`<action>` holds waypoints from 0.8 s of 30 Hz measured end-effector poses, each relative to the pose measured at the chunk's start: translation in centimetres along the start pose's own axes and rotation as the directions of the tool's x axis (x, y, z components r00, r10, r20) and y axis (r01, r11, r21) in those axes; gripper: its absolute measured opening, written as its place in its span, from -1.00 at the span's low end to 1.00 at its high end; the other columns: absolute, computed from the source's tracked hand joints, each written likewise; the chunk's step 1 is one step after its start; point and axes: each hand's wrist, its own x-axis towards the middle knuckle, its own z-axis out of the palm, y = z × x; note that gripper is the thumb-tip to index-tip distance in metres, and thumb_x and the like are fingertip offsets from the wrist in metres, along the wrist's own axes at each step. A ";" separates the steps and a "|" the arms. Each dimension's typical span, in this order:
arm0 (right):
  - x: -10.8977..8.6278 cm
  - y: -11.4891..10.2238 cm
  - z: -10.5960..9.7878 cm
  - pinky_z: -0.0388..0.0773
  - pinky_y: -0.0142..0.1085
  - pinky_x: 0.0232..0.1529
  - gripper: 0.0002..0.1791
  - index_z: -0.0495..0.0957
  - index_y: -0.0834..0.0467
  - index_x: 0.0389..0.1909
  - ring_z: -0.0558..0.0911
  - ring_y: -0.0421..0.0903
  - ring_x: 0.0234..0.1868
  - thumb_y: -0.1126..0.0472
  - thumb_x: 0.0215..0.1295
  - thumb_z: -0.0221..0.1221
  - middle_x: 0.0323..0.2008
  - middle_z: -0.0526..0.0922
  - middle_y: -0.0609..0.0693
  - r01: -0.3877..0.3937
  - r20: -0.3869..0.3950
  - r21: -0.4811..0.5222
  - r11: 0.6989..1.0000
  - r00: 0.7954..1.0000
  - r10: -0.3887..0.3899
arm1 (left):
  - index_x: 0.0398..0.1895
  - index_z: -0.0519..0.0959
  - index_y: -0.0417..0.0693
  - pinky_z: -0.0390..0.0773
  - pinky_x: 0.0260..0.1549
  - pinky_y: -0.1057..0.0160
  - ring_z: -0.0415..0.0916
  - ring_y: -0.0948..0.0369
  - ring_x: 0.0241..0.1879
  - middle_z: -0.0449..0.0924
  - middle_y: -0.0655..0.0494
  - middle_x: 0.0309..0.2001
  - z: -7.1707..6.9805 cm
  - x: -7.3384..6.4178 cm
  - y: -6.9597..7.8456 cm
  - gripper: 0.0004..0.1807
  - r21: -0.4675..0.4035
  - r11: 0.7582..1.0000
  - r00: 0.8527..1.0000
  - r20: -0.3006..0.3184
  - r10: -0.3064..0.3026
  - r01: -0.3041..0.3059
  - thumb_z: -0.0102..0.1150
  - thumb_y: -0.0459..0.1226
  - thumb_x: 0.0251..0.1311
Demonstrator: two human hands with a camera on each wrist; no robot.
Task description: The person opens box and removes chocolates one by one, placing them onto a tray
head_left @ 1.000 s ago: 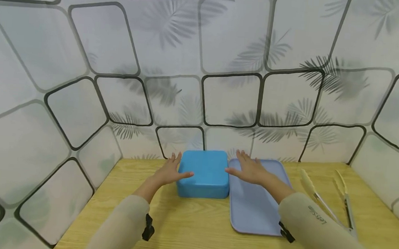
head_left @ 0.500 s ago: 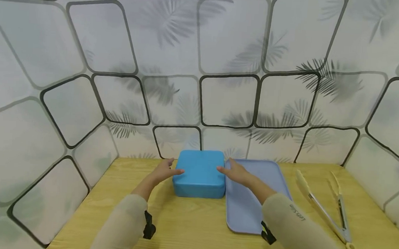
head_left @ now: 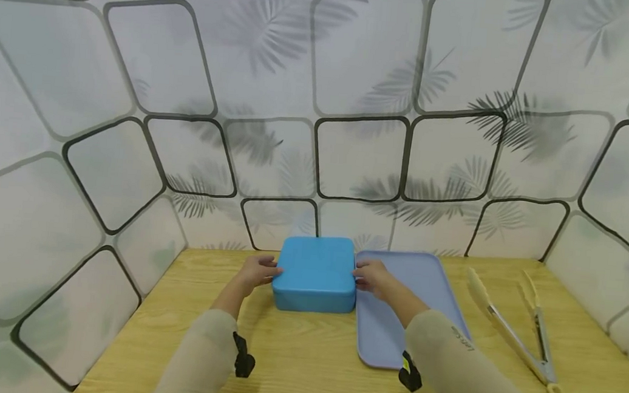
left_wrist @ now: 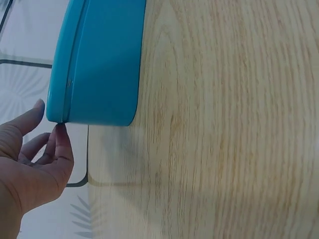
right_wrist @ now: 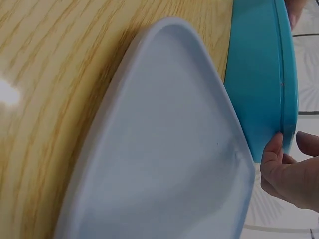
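Observation:
A blue lidded box point(head_left: 314, 302) stands at the back of the table, its lid point(head_left: 315, 262) fitted on top. My left hand point(head_left: 257, 271) is at the left edge of the lid; in the left wrist view a fingertip point(left_wrist: 61, 130) meets the lid's lower rim while the thumb lies by its upper side. On the opposite side, my right hand point(head_left: 372, 278) holds the lid's right edge, one fingertip point(right_wrist: 274, 142) under the rim and the thumb near the top. What is inside the box is hidden.
A pale blue-purple tray point(head_left: 387, 332) lies directly right of the box, partly beneath my right forearm. Farther right, metal tongs point(head_left: 533, 358) with cream tips lie spread on the wooden table point(head_left: 302, 366). A patterned wall covering point(head_left: 273, 157) rises close behind the box.
Both hands have come down from above the box to its two sides, and their spread fingers have curled in at the lid's edges. The box, tray and tongs stay in place.

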 end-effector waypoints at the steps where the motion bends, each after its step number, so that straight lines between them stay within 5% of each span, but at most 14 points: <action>1: 1.9 1.3 -0.6 0.61 -0.14 -0.13 -0.47 0.37 0.42 0.17 0.61 0.12 -0.15 0.38 0.18 0.23 -0.04 0.53 0.30 -0.010 0.018 0.044 0.999 1.000 0.009 | 0.38 0.10 -0.41 0.43 0.16 0.03 0.30 -0.17 0.25 0.22 -0.39 0.30 -0.1 0.0 0.0 -0.32 -0.018 1.000 1.000 -0.002 -0.010 0.010 0.12 -0.41 0.26; 7: 8.2 5.1 -2.3 0.61 -0.27 -0.26 -0.69 0.58 0.20 -0.12 0.60 -0.03 -0.27 0.44 0.07 0.28 -0.27 0.56 0.10 -0.161 0.054 0.228 0.960 0.987 0.152 | 0.34 0.18 -0.44 0.47 0.11 0.06 0.44 -0.09 0.12 0.36 -0.37 0.20 0.2 0.0 0.2 -0.40 -0.089 0.994 0.996 -0.058 -0.073 0.067 0.09 -0.41 0.28; 16: 9.4 5.9 -2.6 0.61 -0.32 -0.31 -0.65 0.55 0.27 -0.07 0.61 -0.07 -0.31 0.47 0.07 0.29 -0.33 0.60 0.13 -0.145 0.070 0.300 0.943 0.989 0.130 | 0.24 0.37 -0.36 0.52 -0.03 0.20 0.51 0.23 -0.21 0.45 -0.24 0.16 0.9 0.6 0.1 -0.51 -0.131 0.980 0.980 -0.107 -0.165 0.151 0.13 -0.33 0.27; 24: 7.4 4.4 -2.5 0.58 -0.34 -0.34 -0.65 0.58 0.25 -0.11 0.61 -0.07 -0.32 0.43 0.03 0.35 -0.33 0.64 0.14 -0.208 0.108 0.383 0.900 0.978 0.179 | 0.22 0.40 -0.34 0.53 -0.23 0.37 0.49 0.29 -0.29 0.47 -0.18 0.17 1.1 1.1 0.1 -0.53 -0.252 0.944 0.958 -0.137 -0.253 0.213 0.15 -0.39 0.24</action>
